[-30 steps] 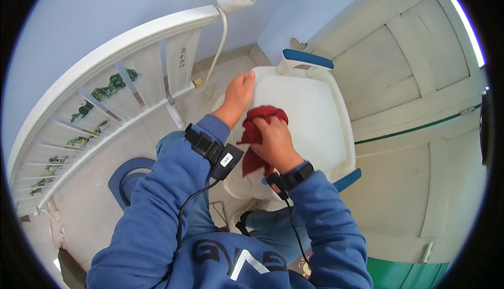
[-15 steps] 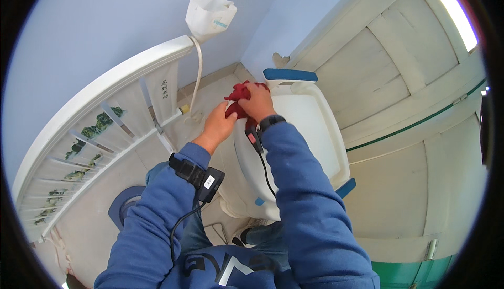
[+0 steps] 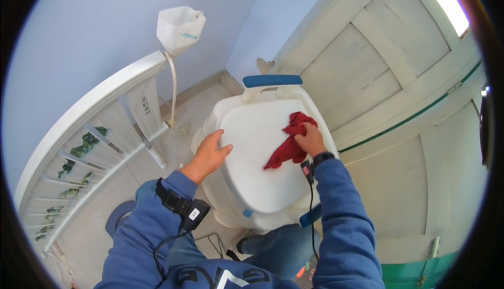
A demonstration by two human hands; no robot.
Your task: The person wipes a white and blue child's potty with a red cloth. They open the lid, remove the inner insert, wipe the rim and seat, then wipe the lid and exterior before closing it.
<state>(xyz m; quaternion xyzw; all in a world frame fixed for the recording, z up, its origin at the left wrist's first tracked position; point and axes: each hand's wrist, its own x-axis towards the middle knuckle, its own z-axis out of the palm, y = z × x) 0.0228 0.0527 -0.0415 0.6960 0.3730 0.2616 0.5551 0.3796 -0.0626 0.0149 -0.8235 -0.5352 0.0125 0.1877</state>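
Looking down from the wearer's head, two bare hands in blue sleeves reach over a white plastic seat with a smooth, pale top [image 3: 247, 150]. A crumpled red cloth [image 3: 286, 151] lies on the right part of that top. The right hand [image 3: 312, 140] is at the cloth's right side, its fingers curled in close and holding a gathered part of it against the surface. From those fingers, one bunched fold sticks out beyond them, away from the wearer, while a longer, flatter piece trails left and back toward the wearer, ending in a point (a bit like a tail).

The left hand [image 3: 210, 155] is at the seat's left edge, thumb and fingers spread wide with nothing between them, well apart from the cloth. Whether its fingers touch the rim is hard to tell.

A blue armrest [image 3: 273, 81] crosses the far side of the seat; another, partly hidden, shows near the right forearm. To the left stands a white slatted panel [image 3: 152, 95], with a cut-open white container [image 3: 179, 29] above its far end. A pale panelled door [image 3: 362, 58] fills the right.
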